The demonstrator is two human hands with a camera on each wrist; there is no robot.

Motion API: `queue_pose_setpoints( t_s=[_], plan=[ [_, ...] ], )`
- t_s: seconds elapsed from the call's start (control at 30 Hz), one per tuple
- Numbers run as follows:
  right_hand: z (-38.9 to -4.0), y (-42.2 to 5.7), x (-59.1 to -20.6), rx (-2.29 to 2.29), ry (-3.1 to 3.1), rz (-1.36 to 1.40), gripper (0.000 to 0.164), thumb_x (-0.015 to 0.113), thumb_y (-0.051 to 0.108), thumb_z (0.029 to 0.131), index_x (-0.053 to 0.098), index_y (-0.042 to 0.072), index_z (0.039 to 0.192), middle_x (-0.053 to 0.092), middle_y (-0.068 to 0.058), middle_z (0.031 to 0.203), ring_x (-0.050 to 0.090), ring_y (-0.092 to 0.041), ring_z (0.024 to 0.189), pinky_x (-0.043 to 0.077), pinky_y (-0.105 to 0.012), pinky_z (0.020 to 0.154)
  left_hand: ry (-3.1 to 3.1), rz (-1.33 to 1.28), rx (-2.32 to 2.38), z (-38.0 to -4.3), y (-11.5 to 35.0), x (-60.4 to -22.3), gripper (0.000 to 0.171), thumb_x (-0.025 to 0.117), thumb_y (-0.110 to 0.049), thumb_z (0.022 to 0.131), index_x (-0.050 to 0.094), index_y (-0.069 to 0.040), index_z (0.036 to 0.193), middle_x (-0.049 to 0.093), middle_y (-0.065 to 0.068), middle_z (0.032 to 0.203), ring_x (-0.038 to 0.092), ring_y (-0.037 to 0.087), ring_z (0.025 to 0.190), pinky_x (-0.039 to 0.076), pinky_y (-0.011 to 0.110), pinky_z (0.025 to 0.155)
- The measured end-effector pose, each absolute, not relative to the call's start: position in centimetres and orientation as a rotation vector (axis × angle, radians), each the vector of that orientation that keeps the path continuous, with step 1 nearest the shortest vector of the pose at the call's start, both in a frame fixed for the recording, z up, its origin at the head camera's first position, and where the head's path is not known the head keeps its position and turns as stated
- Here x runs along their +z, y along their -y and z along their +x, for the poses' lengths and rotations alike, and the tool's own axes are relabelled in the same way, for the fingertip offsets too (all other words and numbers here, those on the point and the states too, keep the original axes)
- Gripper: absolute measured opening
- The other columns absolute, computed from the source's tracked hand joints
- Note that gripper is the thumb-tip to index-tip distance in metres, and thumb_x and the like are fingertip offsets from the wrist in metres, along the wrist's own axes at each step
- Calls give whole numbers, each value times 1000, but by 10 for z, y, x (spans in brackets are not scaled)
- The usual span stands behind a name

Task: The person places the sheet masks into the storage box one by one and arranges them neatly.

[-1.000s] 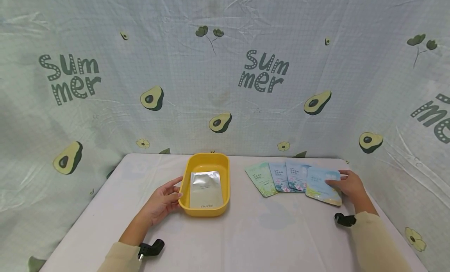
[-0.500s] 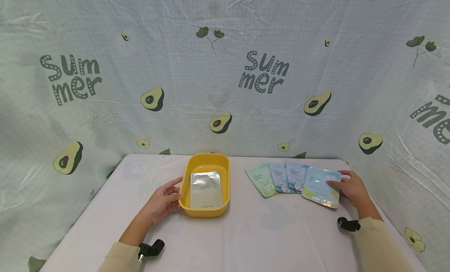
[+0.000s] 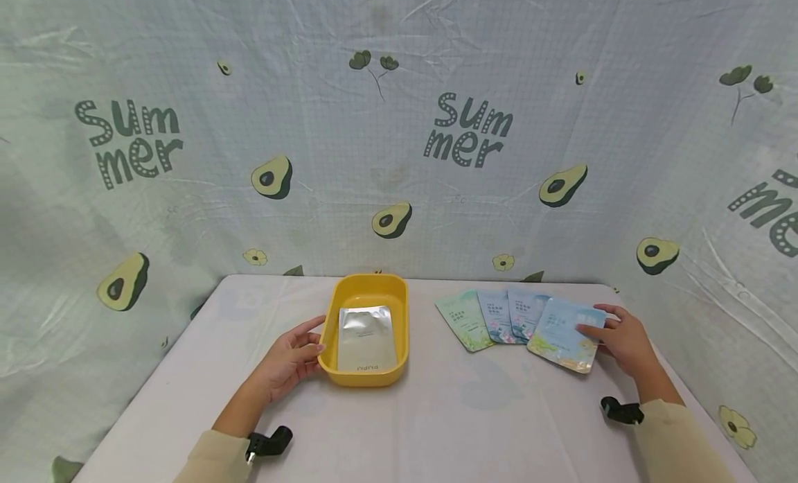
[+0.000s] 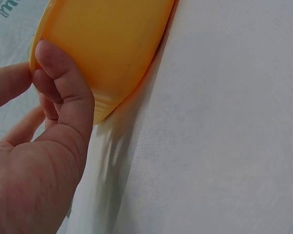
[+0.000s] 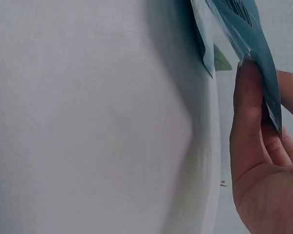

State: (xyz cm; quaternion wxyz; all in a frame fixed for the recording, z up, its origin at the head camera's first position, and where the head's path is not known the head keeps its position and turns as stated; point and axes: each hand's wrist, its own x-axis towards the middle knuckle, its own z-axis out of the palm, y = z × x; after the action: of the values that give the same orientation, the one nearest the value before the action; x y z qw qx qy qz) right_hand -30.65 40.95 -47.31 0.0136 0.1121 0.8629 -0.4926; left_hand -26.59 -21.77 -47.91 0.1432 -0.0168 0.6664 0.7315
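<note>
On the left of the table, my left hand (image 3: pixel 285 364) pinches the left rim of a yellow plastic tray (image 3: pixel 402 330), thumb on one side of the wall and fingers on the other. A silver sheet mask packet (image 3: pixel 366 344) lies inside the tray. My right hand (image 3: pixel 626 341) pinches a light-blue sheet mask packet (image 3: pixel 564 334) by its right edge, and in the right wrist view this packet (image 5: pixel 263 53) is between thumb and fingers. Left of it lie two blue-and-pink packets (image 3: pixel 495 315) and a green packet (image 3: pixel 466 320), fanned and overlapping.
A white cloth covers the table (image 3: pixel 449 427). Behind and beside it hangs a pale curtain (image 3: pixel 324 123) printed with avocados and lettering. Black wrist cameras (image 3: pixel 269 441) sit at both sleeves.
My right hand has drawn back slightly toward me, and the light-blue packet has shifted left and turned, its lower edge nearer me. The left hand and tray stay put.
</note>
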Motion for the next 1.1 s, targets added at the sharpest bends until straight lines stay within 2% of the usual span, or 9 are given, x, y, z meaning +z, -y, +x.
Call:
queue_pose_setpoints(
  t_s=[0.27, 0.53, 0.97, 1.1],
  plan=[
    [-299, -399, -476, -1554, -2699, 350, 91, 75, 38, 93, 23, 2, 159, 43, -34, 153, 65, -13, 97, 59, -21, 77, -1940, -48, 2101, -265, 217, -480, 73, 64, -3, 97, 32, -16, 161, 55, 4, 113, 63, 16, 86, 60, 25, 76],
    [-290, -388, -475, -1667, -2608, 342, 90, 77, 38, 91, 26, 5, 157, 49, -32, 148, 68, -9, 87, 61, -26, 75, -1899, 32, 2117, -262, 218, -475, 75, 60, -1, 98, 24, -10, 163, 54, 4, 111, 63, 13, 84, 59, 24, 74],
    [-282, -364, -470, -1792, -2554, 381, 89, 75, 37, 93, 25, 9, 160, 43, -30, 154, 68, -5, 87, 61, -24, 77, -1923, 11, 2097, -262, 218, -475, 73, 61, -2, 99, 26, -13, 163, 54, 5, 114, 63, 15, 85, 60, 25, 75],
    [-278, -356, -466, -1846, -2527, 358, 89, 76, 37, 92, 27, 10, 160, 49, -26, 152, 69, -3, 88, 61, -24, 79, -1916, 21, 2103, -262, 218, -474, 74, 62, -4, 99, 25, -13, 163, 54, 4, 113, 63, 15, 85, 59, 24, 75]
  ],
)
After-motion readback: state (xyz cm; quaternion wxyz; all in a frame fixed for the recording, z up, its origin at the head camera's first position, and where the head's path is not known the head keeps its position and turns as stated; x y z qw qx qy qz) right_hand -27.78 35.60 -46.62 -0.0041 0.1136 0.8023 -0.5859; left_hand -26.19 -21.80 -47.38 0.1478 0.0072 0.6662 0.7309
